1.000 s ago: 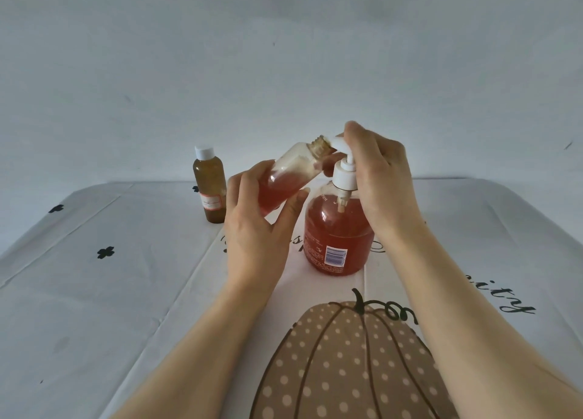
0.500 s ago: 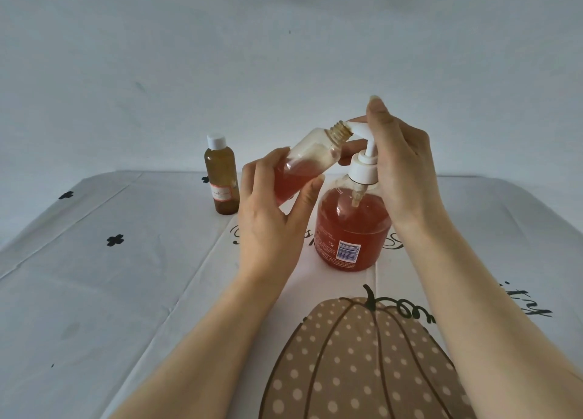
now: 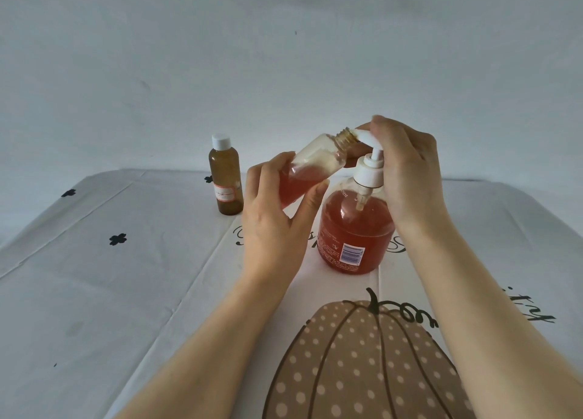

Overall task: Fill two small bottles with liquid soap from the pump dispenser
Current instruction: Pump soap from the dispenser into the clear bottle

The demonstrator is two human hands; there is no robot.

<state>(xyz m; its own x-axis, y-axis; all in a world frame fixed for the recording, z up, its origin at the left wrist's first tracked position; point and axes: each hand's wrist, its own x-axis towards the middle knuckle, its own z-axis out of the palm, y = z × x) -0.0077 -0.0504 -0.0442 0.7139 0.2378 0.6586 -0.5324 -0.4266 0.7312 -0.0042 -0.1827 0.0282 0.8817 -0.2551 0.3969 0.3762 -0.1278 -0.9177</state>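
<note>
The left hand [image 3: 277,219] has fingers and thumb wrapped round the open bottle [image 3: 310,166], tipped so its mouth meets the spout [image 3: 362,135]; it looks about half full of red soap [image 3: 296,183]. The right hand [image 3: 407,172] curls over the top of the pump [image 3: 356,232], which stands on the counter [image 3: 94,276], so push down slowly and hold the mouth snug on the spout so nothing drips. The capped bottle [image 3: 225,182] stands far back on the left.

Home setting, table at 6 o'clock under a creased white fabric tablecloth [image 3: 94,292], printed brown polka-dot pumpkin [image 3: 362,365] at 6 o'clock, small black flower motifs [image 3: 118,239] at 9 o'clock, plain pale grey wall [image 3: 284,55] at 12 o'clock, clear round pump bottle of red soap [image 3: 356,235] with barcode at centre.
</note>
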